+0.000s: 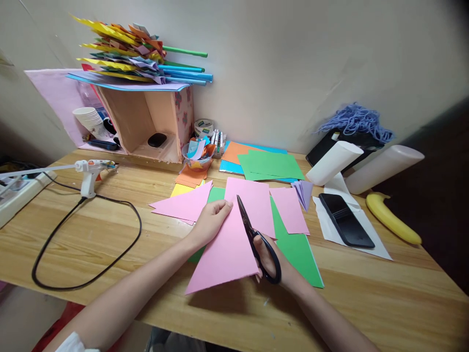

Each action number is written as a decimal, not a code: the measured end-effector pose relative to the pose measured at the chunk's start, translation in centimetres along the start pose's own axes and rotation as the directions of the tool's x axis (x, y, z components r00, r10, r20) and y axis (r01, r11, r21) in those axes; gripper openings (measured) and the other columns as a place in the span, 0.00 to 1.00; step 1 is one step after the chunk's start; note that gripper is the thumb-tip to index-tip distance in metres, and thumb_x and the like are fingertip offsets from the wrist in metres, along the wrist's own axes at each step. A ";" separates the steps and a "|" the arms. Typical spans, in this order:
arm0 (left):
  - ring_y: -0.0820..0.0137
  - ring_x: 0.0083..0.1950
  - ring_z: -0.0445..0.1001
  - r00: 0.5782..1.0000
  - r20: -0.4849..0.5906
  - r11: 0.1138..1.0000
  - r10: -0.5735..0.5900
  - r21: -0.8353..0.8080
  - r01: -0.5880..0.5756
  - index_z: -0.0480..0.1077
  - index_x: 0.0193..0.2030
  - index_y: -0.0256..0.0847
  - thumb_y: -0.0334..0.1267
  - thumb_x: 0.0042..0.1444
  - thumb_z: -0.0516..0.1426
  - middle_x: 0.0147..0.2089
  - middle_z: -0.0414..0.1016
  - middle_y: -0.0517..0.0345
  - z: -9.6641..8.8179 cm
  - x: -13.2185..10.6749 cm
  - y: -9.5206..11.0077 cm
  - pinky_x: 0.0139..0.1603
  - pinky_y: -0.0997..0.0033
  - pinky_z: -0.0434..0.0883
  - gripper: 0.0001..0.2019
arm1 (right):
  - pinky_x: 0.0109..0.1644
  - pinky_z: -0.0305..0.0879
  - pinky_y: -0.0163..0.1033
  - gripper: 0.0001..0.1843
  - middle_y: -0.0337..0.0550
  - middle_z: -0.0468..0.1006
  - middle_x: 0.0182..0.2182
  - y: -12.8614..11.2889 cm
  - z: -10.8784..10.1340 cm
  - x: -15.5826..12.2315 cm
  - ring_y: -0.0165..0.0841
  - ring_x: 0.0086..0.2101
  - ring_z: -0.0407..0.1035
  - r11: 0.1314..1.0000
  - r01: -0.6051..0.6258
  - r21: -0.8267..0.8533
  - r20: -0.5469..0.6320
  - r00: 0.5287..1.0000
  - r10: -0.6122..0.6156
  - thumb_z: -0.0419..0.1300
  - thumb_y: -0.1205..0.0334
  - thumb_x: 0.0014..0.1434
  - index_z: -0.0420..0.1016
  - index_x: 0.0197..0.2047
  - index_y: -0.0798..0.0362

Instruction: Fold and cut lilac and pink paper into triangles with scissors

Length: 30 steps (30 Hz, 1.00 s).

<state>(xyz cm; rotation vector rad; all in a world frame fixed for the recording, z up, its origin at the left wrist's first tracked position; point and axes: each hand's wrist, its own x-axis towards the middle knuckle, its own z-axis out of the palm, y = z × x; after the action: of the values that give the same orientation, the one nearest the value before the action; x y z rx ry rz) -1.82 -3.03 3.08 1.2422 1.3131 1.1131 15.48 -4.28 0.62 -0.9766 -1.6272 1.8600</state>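
Note:
A sheet of pink paper (225, 256) is held up over the table, its near edge raised. My left hand (209, 221) pinches its far left side between thumb and fingers. Black-handled scissors (245, 217) are in my right hand (270, 258), with fingers through the loops. Their dark blades point away from me along the paper; the lower blade is hard to make out. Beneath and around lie more pink pieces (290, 210), a pointed pink piece (185, 203) on the left, and green paper (298, 256).
A glue gun (90, 176) with a looped black cord stands left. Behind are a cardboard box (185, 115) topped with paper-wrapped sticks, a cup of scraps (198, 154) and green sheets (273, 165). To the right are a phone (346, 220), a banana (394, 219) and white rolls (335, 161).

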 end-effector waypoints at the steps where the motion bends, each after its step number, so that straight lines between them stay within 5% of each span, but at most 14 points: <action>1: 0.77 0.24 0.53 1.000 -0.022 1.000 0.008 0.021 -0.007 0.55 0.22 0.39 0.52 0.55 0.49 0.22 0.54 0.66 -0.5 0.3 -0.1 0.24 0.77 0.53 0.19 | 0.11 0.55 0.28 0.33 0.28 0.56 0.12 0.2 -0.1 0.0 0.22 0.09 0.52 0.998 -0.009 0.054 0.012 1.000 0.008 0.45 0.27 0.46 0.59 0.28 0.52; 5: 0.77 0.24 0.53 0.976 -0.192 0.981 0.106 0.180 -0.071 0.55 0.21 0.39 0.51 0.55 0.49 0.21 0.53 0.66 -3.7 2.2 -0.8 0.24 0.77 0.52 0.19 | 0.11 0.58 0.29 0.35 0.26 0.57 0.12 0.5 -1.4 0.3 0.20 0.09 0.50 0.962 -0.027 0.272 0.069 0.998 0.008 0.48 0.25 0.40 0.59 0.29 0.52; 9: 0.74 0.25 0.57 0.917 -0.363 0.900 0.168 0.437 0.008 0.59 0.21 0.38 0.50 0.55 0.48 0.21 0.58 0.63 -7.7 3.9 -1.9 0.25 0.76 0.52 0.19 | 0.08 0.54 0.29 0.35 0.26 0.57 0.10 -0.2 -3.5 1.0 0.21 0.07 0.48 0.921 0.055 0.385 0.019 0.998 -0.067 0.50 0.24 0.36 0.58 0.26 0.51; 12: 0.70 0.28 0.64 0.865 -0.459 0.789 0.203 0.599 0.133 0.66 0.27 0.38 0.50 0.56 0.46 0.25 0.68 0.58 -10.0 4.5 -2.5 0.27 0.74 0.54 0.19 | 0.07 0.52 0.29 0.33 0.26 0.56 0.09 -1.3 -5.2 1.3 0.22 0.07 0.49 0.935 0.161 0.315 -0.177 0.978 -0.108 0.51 0.26 0.40 0.58 0.24 0.51; 15: 0.64 0.33 0.68 0.839 -0.513 0.684 0.178 0.678 0.269 0.69 0.34 0.39 0.53 0.55 0.47 0.31 0.72 0.53 -11.1 4.6 -2.7 0.29 0.73 0.56 0.20 | 0.11 0.53 0.28 0.24 0.27 0.58 0.11 -2.0 -7.1 1.2 0.23 0.09 0.53 0.984 0.164 0.066 -0.541 0.835 -0.103 0.54 0.37 0.50 0.61 0.26 0.52; 19: 0.62 0.34 0.70 0.890 -0.442 0.647 0.113 0.712 0.272 0.67 0.43 0.39 0.55 0.50 0.52 0.31 0.72 0.54 -11.2 4.5 -2.9 0.29 0.71 0.58 0.22 | 0.16 0.54 0.31 0.20 0.32 0.64 0.14 -1.6 -9.4 1.3 0.27 0.14 0.59 0.958 -0.028 -0.285 -0.678 0.713 -0.181 0.58 0.43 0.49 0.66 0.27 0.53; 23: 0.62 0.40 0.70 0.950 -0.261 0.674 0.171 0.734 0.081 0.64 0.49 0.40 0.48 0.49 0.55 0.40 0.72 0.53 -11.1 4.5 -3.1 0.37 0.68 0.64 0.22 | 0.26 0.59 0.35 0.19 0.44 0.76 0.24 -0.5 -10.8 1.8 0.35 0.26 0.69 0.819 -0.168 -0.548 -0.678 0.663 -0.317 0.56 0.45 0.50 0.71 0.31 0.55; 25: 0.61 0.45 0.69 0.936 -0.211 0.619 0.281 0.785 -0.009 0.64 0.50 0.40 0.45 0.51 0.55 0.46 0.70 0.50 -10.8 4.5 -3.0 0.43 0.65 0.64 0.20 | 0.29 0.60 0.36 0.18 0.46 0.77 0.28 -0.3 -10.9 1.9 0.38 0.30 0.71 0.754 -0.239 -0.612 -0.665 0.672 -0.327 0.55 0.47 0.51 0.72 0.33 0.54; 28: 0.59 0.52 0.63 0.847 -0.190 0.484 0.497 0.871 -0.089 0.63 0.52 0.39 0.42 0.54 0.53 0.52 0.66 0.46 -9.4 4.1 -2.4 0.52 0.59 0.60 0.19 | 0.30 0.58 0.36 0.15 0.43 0.77 0.28 -0.2 -10.5 2.0 0.37 0.30 0.71 0.675 -0.311 -0.669 -0.642 0.699 -0.314 0.55 0.49 0.51 0.71 0.35 0.51; 30: 0.59 0.54 0.62 0.823 -0.100 0.436 0.560 0.880 -0.190 0.61 0.54 0.38 0.41 0.56 0.51 0.52 0.65 0.46 -7.6 3.7 -2.2 0.54 0.59 0.60 0.19 | 0.30 0.58 0.35 0.13 0.41 0.76 0.27 -0.1 -10.0 2.0 0.36 0.29 0.70 0.635 -0.305 -0.709 -0.606 0.725 -0.328 0.56 0.50 0.51 0.71 0.34 0.50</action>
<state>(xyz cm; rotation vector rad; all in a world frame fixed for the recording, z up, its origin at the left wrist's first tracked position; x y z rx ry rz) -9.61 0.58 1.50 2.2406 2.0893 1.0647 21.93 3.60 -0.03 -1.7361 -1.8697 0.4655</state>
